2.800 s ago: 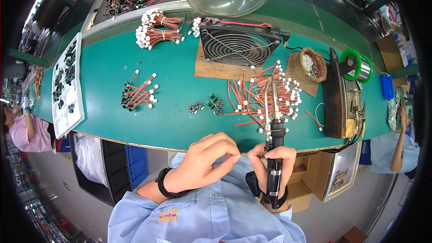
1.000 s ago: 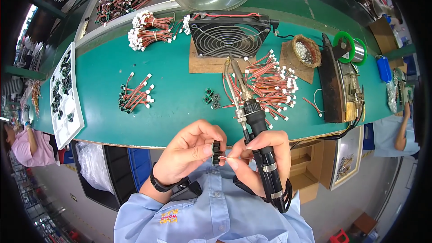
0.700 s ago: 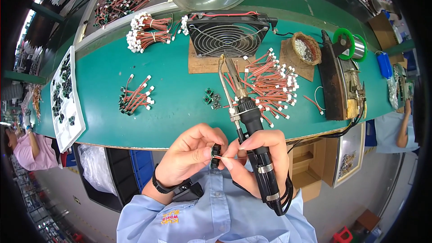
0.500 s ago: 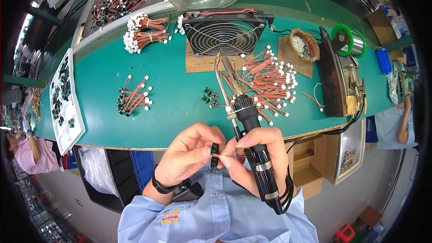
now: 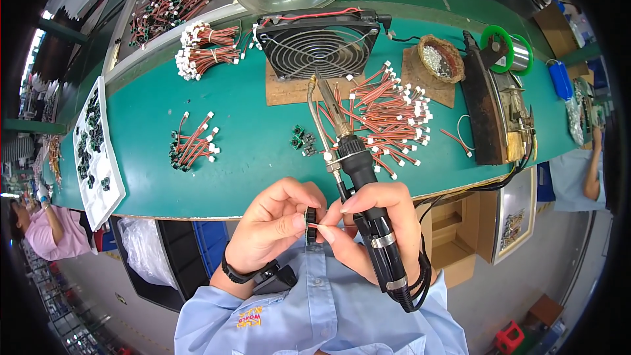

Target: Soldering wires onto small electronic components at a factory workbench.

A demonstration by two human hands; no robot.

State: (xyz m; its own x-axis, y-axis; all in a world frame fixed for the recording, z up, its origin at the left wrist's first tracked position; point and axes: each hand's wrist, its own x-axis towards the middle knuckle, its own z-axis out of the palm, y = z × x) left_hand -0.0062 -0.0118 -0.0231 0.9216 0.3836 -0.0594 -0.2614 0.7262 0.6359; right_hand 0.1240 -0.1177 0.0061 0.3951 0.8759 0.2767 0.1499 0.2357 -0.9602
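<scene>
Just in front of the bench edge, my left hand (image 5: 271, 229) pinches a small black part with a green board (image 5: 311, 225) between thumb and fingers. My right hand (image 5: 392, 217) is wrapped round a black soldering iron (image 5: 359, 163), whose metal tip and side tube point away over the bench. Its thumb and index finger also pinch a short red wire end (image 5: 317, 226) against the black part. The joint itself is too small to make out. Beyond my hands lie several loose black-green parts (image 5: 303, 141) and a pile of red-and-black wire leads with white connectors (image 5: 394, 115).
A wired fan (image 5: 320, 46) stands at the back. Right of it are a bowl of solder bits (image 5: 440, 59), a green solder spool (image 5: 506, 52) and an iron stand (image 5: 490, 115). Finished-looking leads (image 5: 194, 144) and a white tray of parts (image 5: 98, 158) lie left. Co-workers sit at both sides.
The view has shifted slightly, so the bench things appear a little further left. Both hands keep the same grip, and the black part and iron stay nearly in place.
</scene>
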